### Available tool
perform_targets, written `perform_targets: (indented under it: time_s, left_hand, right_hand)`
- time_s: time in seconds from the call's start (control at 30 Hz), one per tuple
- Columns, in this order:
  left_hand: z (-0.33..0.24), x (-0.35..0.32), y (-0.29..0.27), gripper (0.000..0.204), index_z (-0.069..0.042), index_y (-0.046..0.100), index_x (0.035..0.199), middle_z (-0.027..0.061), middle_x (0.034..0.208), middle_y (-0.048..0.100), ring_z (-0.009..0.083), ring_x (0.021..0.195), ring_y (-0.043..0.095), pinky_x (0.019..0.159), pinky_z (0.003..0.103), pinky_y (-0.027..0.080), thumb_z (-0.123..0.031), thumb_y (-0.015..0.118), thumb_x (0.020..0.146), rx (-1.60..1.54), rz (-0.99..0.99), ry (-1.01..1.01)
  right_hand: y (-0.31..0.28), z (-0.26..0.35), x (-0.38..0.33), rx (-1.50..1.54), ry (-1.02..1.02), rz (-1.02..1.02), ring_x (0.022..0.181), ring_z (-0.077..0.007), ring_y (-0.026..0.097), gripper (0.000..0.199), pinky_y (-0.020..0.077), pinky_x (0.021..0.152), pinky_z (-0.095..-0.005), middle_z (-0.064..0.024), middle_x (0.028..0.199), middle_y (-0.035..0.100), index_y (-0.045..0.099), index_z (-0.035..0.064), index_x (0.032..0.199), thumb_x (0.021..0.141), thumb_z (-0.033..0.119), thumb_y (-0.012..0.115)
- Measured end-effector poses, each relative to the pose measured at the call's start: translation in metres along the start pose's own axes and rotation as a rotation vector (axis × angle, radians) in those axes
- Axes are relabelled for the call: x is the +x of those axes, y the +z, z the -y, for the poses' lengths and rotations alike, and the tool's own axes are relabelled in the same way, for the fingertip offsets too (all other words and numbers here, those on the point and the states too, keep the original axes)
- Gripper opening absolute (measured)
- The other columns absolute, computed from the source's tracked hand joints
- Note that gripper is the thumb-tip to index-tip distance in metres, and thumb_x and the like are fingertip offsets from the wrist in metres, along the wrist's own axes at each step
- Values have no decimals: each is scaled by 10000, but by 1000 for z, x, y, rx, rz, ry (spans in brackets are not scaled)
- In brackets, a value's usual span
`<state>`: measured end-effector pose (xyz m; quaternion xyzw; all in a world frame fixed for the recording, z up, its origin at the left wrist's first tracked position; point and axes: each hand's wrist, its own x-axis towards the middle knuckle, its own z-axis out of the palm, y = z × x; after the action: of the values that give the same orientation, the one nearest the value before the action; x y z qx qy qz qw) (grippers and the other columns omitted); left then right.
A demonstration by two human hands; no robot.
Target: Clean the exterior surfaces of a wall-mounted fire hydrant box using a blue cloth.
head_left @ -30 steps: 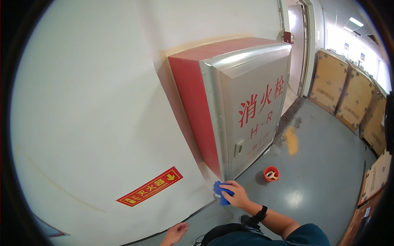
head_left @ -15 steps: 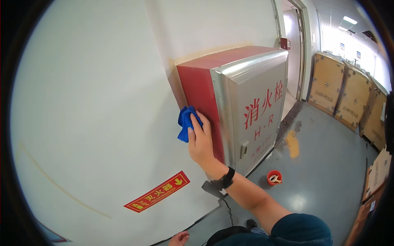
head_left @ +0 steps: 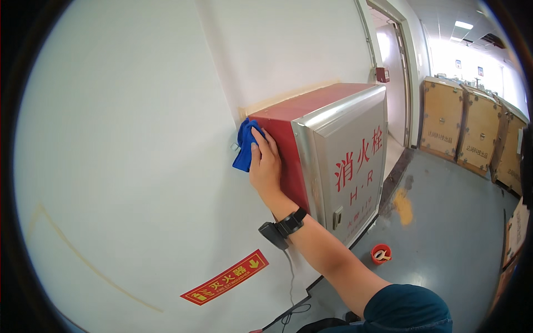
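Note:
My right hand point(head_left: 266, 169) grips a crumpled blue cloth point(head_left: 242, 152), its fingers curled over it. The cloth is pressed where the red side point(head_left: 286, 161) of a wall-mounted fire hydrant cabinet meets the white wall, close to the cabinet's upper rear corner. Silver metal forms the cabinet's door point(head_left: 355, 150), which is closed. A black band with a dark device point(head_left: 275, 233) is on my right wrist, and a cable runs down from it. Only a sliver of my left hand point(head_left: 256, 331) shows at the lower edge; its fingers are hidden.
Below the cabinet, a red-and-yellow arrow sign point(head_left: 225, 277) is on the wall. A small red bucket point(head_left: 381, 254) holding a tape roll and a handled tool stands on the grey floor. Wooden crates point(head_left: 441, 119) line the far right, past a doorway point(head_left: 391, 83).
My right hand and the cloth have moved up along the cabinet's rear side edge, to near its top corner. My left hand has almost left the view, which has shifted slightly.

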<state>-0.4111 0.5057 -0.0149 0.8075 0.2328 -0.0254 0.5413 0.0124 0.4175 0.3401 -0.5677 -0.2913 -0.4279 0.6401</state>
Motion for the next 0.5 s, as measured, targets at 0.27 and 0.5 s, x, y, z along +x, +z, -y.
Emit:
perform_targets:
  time_s: [0.27, 0.5]
  left_hand:
    - [-4, -6, 3, 495, -16, 557, 1303, 200, 1282, 595, 318, 1203, 556, 1011, 401, 434, -373, 556, 960, -39, 8, -43]
    - [21, -7, 0, 506, -30, 537, 1329, 197, 1318, 569, 319, 1225, 535, 1018, 412, 428, -378, 548, 962, 69, 22, -104]
  right_hand:
    - [20, -13, 21, 134, 16, -28, 1235, -366, 504, 295, 440, 1008, -399, -210, 1352, 504, 584, 49, 1254, 975, 109, 508]
    - [14, -11, 15, 151, -8, -52, 1244, -352, 503, 287, 430, 1016, -398, -206, 1343, 519, 594, 38, 1235, 960, 69, 514]
